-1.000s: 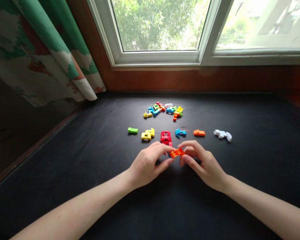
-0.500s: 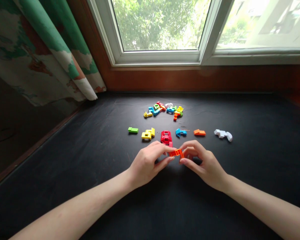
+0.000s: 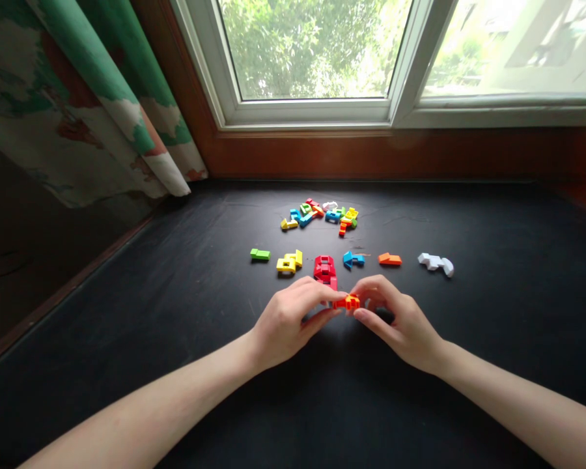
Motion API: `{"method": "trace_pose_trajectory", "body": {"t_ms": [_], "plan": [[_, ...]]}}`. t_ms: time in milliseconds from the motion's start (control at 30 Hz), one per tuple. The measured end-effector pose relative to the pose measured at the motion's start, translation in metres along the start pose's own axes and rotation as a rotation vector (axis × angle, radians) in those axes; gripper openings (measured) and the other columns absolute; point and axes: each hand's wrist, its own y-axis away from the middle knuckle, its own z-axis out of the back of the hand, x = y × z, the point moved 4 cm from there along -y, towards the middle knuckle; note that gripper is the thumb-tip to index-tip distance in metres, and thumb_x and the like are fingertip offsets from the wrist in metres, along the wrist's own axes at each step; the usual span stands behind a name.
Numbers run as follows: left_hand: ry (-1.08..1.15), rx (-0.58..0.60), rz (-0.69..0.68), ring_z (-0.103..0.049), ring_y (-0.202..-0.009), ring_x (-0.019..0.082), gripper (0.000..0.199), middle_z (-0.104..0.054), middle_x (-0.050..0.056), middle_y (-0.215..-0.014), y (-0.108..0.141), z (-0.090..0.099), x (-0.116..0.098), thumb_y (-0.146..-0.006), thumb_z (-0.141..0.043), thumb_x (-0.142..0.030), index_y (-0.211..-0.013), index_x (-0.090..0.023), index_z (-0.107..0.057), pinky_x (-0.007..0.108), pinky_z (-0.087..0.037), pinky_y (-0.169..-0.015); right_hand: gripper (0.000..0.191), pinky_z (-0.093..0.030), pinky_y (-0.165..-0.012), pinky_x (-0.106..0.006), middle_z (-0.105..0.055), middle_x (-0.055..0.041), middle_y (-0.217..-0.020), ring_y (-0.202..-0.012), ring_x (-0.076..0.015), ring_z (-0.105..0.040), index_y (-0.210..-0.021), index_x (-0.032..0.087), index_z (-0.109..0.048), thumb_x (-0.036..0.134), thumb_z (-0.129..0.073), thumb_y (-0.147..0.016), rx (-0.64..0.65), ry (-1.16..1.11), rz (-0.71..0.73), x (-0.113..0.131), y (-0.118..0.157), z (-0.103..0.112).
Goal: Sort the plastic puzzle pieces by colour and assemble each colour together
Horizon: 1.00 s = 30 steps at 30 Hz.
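The orange block piece [image 3: 346,302] is pinched at the fingertips of the left hand [image 3: 286,322] and the right hand [image 3: 400,322]. Both grips are closed on it from opposite sides, and part of the piece is hidden by the fingers. It appears to be held clear of the black surface [image 3: 488,365].

Just beyond the orange block piece lies the red block piece [image 3: 324,271], very near the left fingertips. A knock from those fingers could shift it out of line. The red block piece forms part of a row of 6, with the green block piece [image 3: 260,255] and yellow block piece [image 3: 288,262] to the left of the orange block piece, and the blue block piece [image 3: 353,260], paler orange block piece [image 3: 389,259] and white block piece [image 3: 435,264] to its right.

If uneven pressure is applied, the orange block piece could be squeezed out of the pinch and dropped among them. Farther beyond it, a heap of mixed block pieces [image 3: 317,216] is seen, then the window frame [image 3: 303,112]. The curtain [image 3: 97,98] is hung beyond and to the left.
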Motion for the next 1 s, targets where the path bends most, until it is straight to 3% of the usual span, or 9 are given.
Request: {"method": "trace_pose_trajectory", "body": {"t_ms": [533,733,1000], "plan": [[-0.026,0.013,0.063,-0.067,-0.089,0.017,0.021,-0.073,0.007,-0.097,0.0017,0.0000,0.0040,-0.088,-0.066,-0.013,-0.109,-0.015,-0.065,0.028,-0.056,-0.082,0.011,-0.053,-0.057,-0.022,-0.062,-0.0018,-0.088,-0.065,-0.0116,-0.059,-0.101,0.023,-0.054,0.021,-0.059,-0.092,-0.062,0.016,0.047,0.0033,0.0009,0.0013],[-0.045,0.037,0.050,-0.066,-0.086,0.018,0.014,-0.073,0.007,-0.093,0.0012,-0.0002,0.0024,-0.091,-0.064,-0.016,-0.104,-0.013,-0.066,0.027,-0.055,-0.080,0.015,-0.051,-0.056,-0.021,-0.062,-0.0007,-0.086,-0.062,-0.0105,-0.056,-0.103,0.023,-0.052,0.018,-0.059,-0.091,-0.036,0.014,0.080,0.0021,0.0017,0.0000],[-0.031,0.004,-0.009,-0.065,-0.083,0.017,0.010,-0.073,0.006,-0.091,0.0017,-0.0007,0.0034,-0.092,-0.064,-0.018,-0.101,-0.015,-0.065,0.028,-0.054,-0.077,0.015,-0.050,-0.057,-0.023,-0.064,-0.0014,-0.088,-0.062,-0.0118,-0.055,-0.105,0.022,-0.054,0.026,-0.061,-0.092,0.011,0.054,0.038,-0.0013,0.0016,0.0007]]}}
